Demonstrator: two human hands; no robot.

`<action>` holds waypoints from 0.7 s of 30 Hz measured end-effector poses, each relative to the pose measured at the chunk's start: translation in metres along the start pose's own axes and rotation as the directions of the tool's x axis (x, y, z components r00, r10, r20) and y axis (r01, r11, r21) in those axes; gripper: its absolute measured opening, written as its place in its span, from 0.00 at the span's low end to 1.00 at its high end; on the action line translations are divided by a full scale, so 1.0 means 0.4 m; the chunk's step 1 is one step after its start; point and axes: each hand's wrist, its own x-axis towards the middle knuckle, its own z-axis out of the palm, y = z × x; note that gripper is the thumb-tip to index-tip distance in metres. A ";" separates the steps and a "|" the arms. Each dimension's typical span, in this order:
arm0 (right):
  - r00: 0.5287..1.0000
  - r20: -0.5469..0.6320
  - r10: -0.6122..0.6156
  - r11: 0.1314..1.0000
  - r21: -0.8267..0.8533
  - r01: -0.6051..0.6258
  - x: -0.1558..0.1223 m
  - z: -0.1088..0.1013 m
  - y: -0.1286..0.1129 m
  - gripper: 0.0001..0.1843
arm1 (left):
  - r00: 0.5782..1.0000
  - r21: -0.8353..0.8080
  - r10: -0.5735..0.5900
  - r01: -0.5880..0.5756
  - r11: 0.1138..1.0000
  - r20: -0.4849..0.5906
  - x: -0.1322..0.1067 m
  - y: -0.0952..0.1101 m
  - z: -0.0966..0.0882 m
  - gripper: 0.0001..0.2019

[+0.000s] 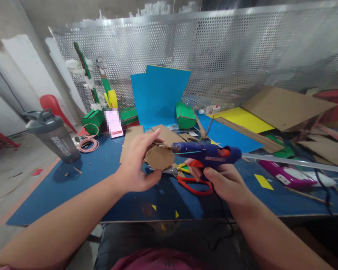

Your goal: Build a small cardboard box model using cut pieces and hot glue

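The single view looks from the person's head, forward and down across the blue worktop [92,187]. The left hand [136,161] and the right hand [225,182] are near the camera, around the middle, while the maroon shirt [154,260] shows at the bottom edge. Farther away, the perforated metal panel [228,56] crosses the upper part.

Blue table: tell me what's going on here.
A person's left hand holds a cardboard piece; the right hand grips a glue gun, its nozzle by the piece's upper edge, whether touching I can't tell. Scissors lie on the table, and a bottle stands at its left.
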 end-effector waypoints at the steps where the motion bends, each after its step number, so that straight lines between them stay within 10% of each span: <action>1: 1.000 -0.002 -0.003 1.000 0.004 0.003 0.000 0.000 0.001 0.30 | 1.000 -0.001 0.005 -0.005 1.000 -0.003 0.000 0.000 0.001 0.51; 21: 0.998 0.035 0.043 0.985 0.166 -0.048 -0.012 -0.020 0.009 0.22 | 0.995 -0.075 0.066 -0.060 0.995 0.072 0.008 -0.012 -0.022 0.50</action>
